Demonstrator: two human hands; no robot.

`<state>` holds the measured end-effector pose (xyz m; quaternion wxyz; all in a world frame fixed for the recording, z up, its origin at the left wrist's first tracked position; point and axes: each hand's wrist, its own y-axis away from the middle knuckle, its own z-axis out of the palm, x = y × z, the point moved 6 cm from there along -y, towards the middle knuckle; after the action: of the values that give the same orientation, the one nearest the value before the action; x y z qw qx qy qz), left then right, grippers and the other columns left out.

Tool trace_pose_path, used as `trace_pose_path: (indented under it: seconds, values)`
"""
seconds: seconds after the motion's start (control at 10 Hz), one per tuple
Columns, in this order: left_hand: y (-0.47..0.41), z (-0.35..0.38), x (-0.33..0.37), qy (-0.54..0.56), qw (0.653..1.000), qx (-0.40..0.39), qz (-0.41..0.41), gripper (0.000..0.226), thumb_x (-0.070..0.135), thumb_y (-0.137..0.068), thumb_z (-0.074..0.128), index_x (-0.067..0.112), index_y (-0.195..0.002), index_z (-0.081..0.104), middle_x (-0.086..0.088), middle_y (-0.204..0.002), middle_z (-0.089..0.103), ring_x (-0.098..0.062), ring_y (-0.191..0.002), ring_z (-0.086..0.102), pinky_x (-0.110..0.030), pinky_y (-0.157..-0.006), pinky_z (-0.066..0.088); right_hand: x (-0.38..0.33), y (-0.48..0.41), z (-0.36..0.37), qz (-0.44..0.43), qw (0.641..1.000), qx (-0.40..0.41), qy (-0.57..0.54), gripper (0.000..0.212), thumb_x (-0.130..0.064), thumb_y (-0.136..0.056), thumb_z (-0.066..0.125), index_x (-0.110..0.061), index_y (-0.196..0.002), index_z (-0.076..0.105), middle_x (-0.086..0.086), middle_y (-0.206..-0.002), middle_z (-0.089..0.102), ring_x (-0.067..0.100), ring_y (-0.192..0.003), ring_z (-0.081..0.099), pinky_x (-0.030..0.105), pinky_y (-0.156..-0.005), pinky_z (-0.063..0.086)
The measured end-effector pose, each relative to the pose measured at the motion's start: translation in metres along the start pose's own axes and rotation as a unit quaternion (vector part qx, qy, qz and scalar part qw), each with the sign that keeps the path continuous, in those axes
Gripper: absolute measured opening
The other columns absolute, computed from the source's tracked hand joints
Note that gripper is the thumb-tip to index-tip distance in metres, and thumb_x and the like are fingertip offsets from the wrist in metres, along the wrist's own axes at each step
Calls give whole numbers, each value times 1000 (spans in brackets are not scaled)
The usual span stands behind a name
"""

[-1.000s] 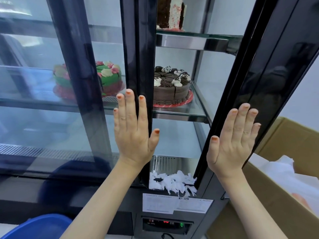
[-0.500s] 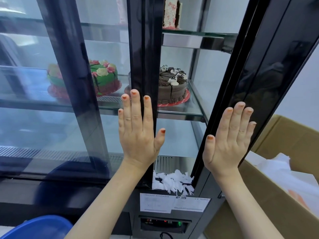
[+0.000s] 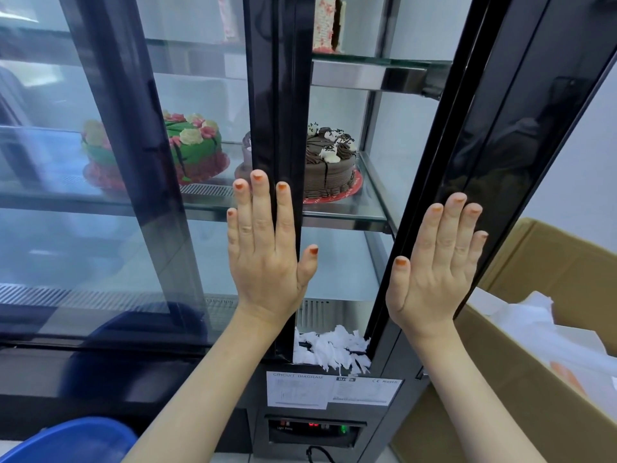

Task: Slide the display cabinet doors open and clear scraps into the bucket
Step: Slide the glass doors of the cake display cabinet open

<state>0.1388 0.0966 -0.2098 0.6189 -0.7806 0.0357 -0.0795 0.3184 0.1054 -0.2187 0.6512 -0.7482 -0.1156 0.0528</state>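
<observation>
My left hand (image 3: 265,248) lies flat with straight fingers against the black-framed sliding glass door (image 3: 277,95) of the display cabinet. My right hand (image 3: 434,262) presses flat on the cabinet's black right frame (image 3: 494,145). Between the two hands a narrow gap of the cabinet stands open. On the cabinet floor in that gap lies a pile of white paper scraps (image 3: 330,349). A blue bucket (image 3: 70,439) shows at the bottom left, only its rim and side in view.
A chocolate cake (image 3: 330,168) and a green flowered cake (image 3: 190,145) sit on the glass middle shelf. A cake slice (image 3: 329,23) stands on the upper shelf. An open cardboard box (image 3: 541,345) with white paper stands at the right. A control panel (image 3: 314,429) sits below.
The sliding door under my left hand has moved to the right, narrowing the open gap and covering part of the chocolate cake. My right hand stays on the right frame.
</observation>
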Motion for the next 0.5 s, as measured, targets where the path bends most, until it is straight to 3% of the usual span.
trace_pose_path:
  seconds: [0.1,0.5]
  values:
    - [-1,-1,1,-3,1000,0,-10,66,47,-97,2,2,-144,14,-18,-148,14,-18,-144,-11,-37,-119,5,0,0,0,-1,1000,2,0,56,-34,-99,5,-11,-150,-1,1,-157,-8,22,-144,-2,38,-117,0]
    - [1,0,4,9,1000,11,6,61,46,-97,3,12,-149,2,-15,-153,6,-19,-144,-9,-38,-119,5,0,0,0,-1,1000,5,-2,56,-34,-99,5,-11,-150,1,1,-157,-7,22,-144,-1,39,-117,1]
